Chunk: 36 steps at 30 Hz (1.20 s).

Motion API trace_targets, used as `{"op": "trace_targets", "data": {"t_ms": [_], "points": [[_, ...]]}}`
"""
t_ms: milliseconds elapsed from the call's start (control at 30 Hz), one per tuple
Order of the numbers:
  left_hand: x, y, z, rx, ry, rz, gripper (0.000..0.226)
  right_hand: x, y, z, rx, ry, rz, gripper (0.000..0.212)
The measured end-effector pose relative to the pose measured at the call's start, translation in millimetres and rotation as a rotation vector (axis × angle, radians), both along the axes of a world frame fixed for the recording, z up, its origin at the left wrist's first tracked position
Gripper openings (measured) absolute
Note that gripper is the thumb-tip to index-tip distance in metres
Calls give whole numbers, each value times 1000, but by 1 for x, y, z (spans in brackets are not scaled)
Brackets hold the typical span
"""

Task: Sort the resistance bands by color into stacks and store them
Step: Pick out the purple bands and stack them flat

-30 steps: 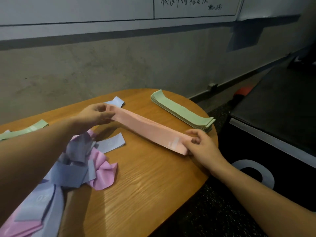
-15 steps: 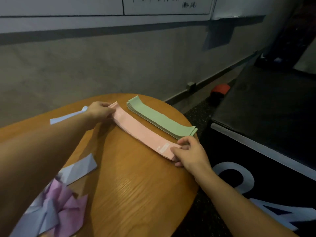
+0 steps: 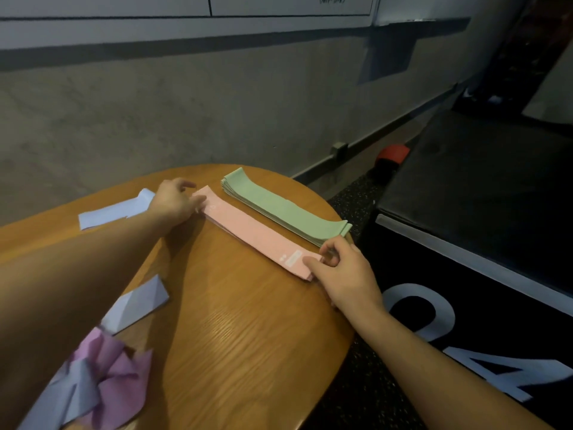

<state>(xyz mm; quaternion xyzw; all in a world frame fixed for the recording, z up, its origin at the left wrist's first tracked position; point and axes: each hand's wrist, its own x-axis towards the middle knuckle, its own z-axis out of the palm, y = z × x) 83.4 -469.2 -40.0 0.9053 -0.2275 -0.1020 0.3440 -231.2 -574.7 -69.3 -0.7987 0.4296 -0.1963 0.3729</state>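
A pink resistance band [image 3: 257,235] lies flat and diagonal on the round wooden table [image 3: 235,336], on top of what looks like a thin pink stack. My left hand [image 3: 175,201] holds its far end with curled fingertips. My right hand [image 3: 344,271] pinches its near end, thumb on top beside the white label. A neat stack of green bands [image 3: 279,209] lies parallel, just beyond the pink one. One pale blue band [image 3: 111,212] lies flat behind my left forearm, and another [image 3: 139,302] sits creased near it. A tangled heap of purple-pink and blue bands [image 3: 99,380] is at the bottom left.
The table's right edge drops off close to my right wrist. A big black box with white numerals [image 3: 471,212] stands just right of the table. A red object [image 3: 392,153] lies on the floor by the grey wall [image 3: 186,119].
Both hands carried the pink band from mid-air above the table down to the right and laid it flat beside the green stack. The view shifted right, so the heap now sits lower left.
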Motion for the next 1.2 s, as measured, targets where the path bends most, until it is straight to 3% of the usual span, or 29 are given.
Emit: {"op": "trace_targets", "data": {"t_ms": [200,300,700,767,1000,1200], "points": [[-19,32,20,-10,-119,-43,34,-14,14,8,-31,-149,30,35],[-33,58,30,-36,-198,-86,27,-16,28,19,-54,-210,96,26],[-79,220,48,19,-236,-74,5,35,144,47,-36,-242,508,13],[-81,258,49,54,-251,-60,13,51,168,48,-32,-239,563,13],[-71,383,40,70,-266,150,14,99,246,56,-60,-212,738,7],[-47,446,23,85,-286,295,12,145,294,64,-106,-178,822,10]]}}
